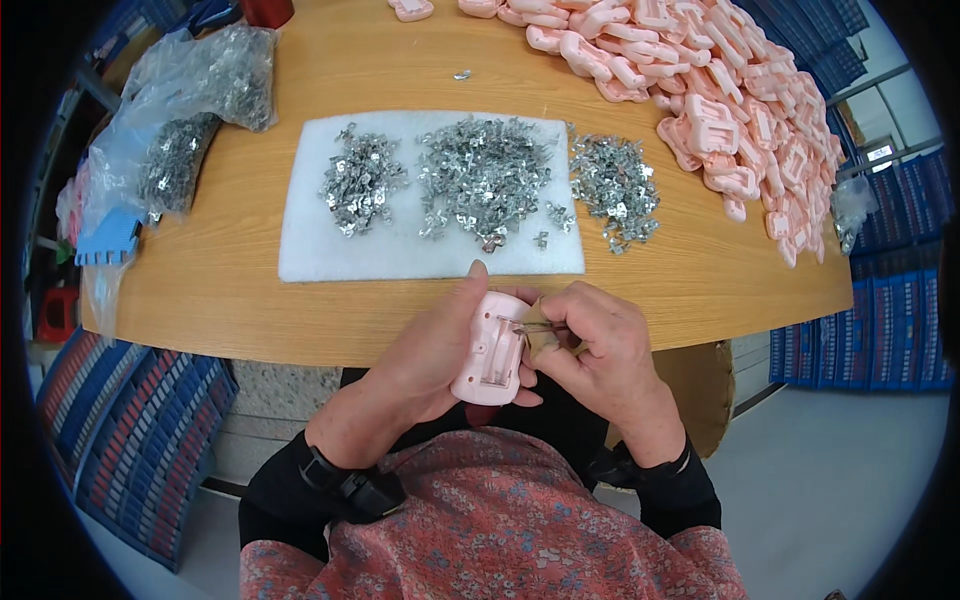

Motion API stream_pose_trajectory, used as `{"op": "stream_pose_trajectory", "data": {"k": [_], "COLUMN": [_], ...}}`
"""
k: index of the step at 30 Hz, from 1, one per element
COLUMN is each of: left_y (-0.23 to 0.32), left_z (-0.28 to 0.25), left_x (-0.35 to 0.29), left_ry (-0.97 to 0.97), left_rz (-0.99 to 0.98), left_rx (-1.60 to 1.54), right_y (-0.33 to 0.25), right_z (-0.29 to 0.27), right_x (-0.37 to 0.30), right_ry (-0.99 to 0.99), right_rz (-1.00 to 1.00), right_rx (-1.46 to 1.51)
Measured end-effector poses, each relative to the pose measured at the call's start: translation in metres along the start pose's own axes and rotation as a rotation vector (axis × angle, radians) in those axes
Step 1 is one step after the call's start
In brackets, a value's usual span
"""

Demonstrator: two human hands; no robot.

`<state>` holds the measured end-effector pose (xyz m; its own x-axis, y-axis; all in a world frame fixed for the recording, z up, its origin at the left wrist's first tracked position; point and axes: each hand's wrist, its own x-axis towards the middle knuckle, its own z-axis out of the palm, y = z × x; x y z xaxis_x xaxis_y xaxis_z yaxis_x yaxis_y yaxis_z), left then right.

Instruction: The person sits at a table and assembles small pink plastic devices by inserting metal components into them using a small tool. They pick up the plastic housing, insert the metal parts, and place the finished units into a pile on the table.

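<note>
My left hand (437,345) is closed round a pale pink plastic casing (470,365), its thumb along the upper side and fingertips showing past the far edge. The casing has a long recessed compartment and small holes. From the right, my right hand (605,345) pinches slim metal tweezers (540,328), their tips at the upper part of the compartment. Tan wrapping covers its thumb and a fingertip. Whether a small part sits in the tips is too small to tell. Beyond my hands, piles of small shiny metal clips (485,175) lie on a white foam sheet (430,262).
Another clip pile (615,190) lies right of the sheet, on the wooden table (230,310). Pink casings (715,125) are heaped at the far right. Clear bags of metal parts (235,80) lie at the left, by a blue plastic piece (108,238). Blue racks (140,440) stand around.
</note>
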<state>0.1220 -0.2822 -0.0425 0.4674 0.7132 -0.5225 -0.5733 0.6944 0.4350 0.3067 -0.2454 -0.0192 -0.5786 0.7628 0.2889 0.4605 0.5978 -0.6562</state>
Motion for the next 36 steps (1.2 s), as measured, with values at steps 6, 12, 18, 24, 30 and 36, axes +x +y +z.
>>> {"op": "stream_pose_trajectory", "data": {"k": [6, 12, 18, 24, 30, 36], "left_y": [-0.003, -0.007, -0.006, -0.01, -0.013, -0.01], "left_z": [-0.003, -0.006, -0.003, -0.005, -0.003, -0.007], "left_x": [0.003, 0.006, 0.005, 0.009, 0.009, 0.009], "left_ry": [0.013, 0.024, 0.041, 0.023, 0.064, 0.012], "left_rz": [0.003, -0.011, 0.013, -0.001, 0.028, 0.004], "left_rx": [0.026, 0.071, 0.076, 0.048, 0.031, -0.013], "right_y": [-0.001, 0.003, 0.0, -0.002, -0.01, -0.016], "right_z": [-0.002, 0.002, -0.002, 0.004, 0.007, 0.003], "right_x": [-0.001, -0.006, -0.006, -0.004, -0.003, -0.002], "right_ry": [-0.009, 0.02, 0.023, 0.041, 0.039, 0.027], "right_rz": [0.013, -0.02, 0.012, 0.006, -0.087, 0.043], "right_rx": [-0.003, -0.033, 0.005, 0.028, -0.191, -0.106]}}
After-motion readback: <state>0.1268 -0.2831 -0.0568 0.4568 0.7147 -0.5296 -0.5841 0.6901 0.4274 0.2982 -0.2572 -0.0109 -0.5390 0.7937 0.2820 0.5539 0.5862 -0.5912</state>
